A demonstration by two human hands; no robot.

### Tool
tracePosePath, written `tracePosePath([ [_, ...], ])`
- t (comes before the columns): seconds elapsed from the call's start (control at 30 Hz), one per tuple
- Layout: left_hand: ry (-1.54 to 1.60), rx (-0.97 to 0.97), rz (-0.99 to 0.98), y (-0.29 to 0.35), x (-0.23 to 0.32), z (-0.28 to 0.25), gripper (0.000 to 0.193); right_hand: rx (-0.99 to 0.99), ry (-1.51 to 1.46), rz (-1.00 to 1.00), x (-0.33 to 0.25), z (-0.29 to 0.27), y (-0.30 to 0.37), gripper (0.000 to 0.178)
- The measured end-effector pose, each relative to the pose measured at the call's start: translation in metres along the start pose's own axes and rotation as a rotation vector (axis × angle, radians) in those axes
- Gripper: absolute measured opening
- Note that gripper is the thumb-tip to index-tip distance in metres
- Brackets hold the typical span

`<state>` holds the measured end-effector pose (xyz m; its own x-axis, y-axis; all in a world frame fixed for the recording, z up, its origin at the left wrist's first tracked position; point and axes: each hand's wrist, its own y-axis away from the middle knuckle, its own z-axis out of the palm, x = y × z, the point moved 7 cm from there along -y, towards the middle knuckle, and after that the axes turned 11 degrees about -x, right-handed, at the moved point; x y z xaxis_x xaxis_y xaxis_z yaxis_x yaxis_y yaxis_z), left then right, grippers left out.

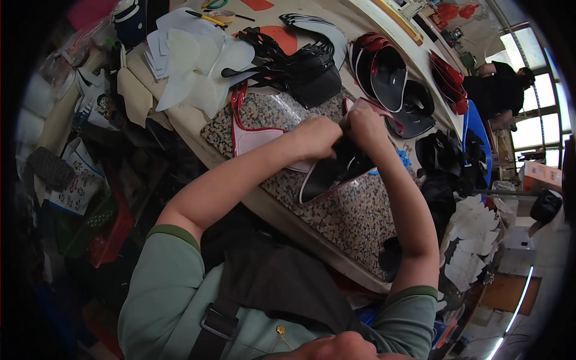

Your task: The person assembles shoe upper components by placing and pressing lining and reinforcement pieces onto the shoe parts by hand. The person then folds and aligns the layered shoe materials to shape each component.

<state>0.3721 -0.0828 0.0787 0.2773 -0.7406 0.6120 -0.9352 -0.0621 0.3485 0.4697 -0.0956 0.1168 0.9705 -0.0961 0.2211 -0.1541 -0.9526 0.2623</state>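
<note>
Over a speckled stone slab (354, 222), both my hands are closed on one black shoe upper piece (327, 180) with a pale edge. My left hand (315, 137) pinches its upper part from the left. Close beside it, my right hand (366, 127) grips the same piece near a pinkish-red strip. The fingertips are partly hidden behind the knuckles. Left of my hands, a red-edged piece with a pale lining (257, 139) lies on the slab, partly under my left forearm.
Beyond the slab lie a pile of black strappy pieces (306, 69), white sheets (201, 63) and stacked red and black uppers (381, 69). A blue bin (477, 135) stands at the right, and a person in black (495, 90) is farther back.
</note>
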Motion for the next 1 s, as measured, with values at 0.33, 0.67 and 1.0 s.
tracePosePath([
  [0.33, 0.319, 0.568, 0.406, -0.022, 0.045, -0.042, 0.033, 0.210, -0.400, -0.023, 0.027, -0.071, 0.092, 0.026],
  [0.67, 0.128, 0.159, 0.326, 0.013, 0.108, -0.013, 0.031, 0.023, -0.130, 0.274, 0.038, -0.080, 0.208, 0.021],
  [1.0, 0.496, -0.342, 0.350, 0.062, 0.125, 0.064, 0.046, -0.049, -0.585, 0.164, -0.003, -0.057, 0.257, 0.026],
])
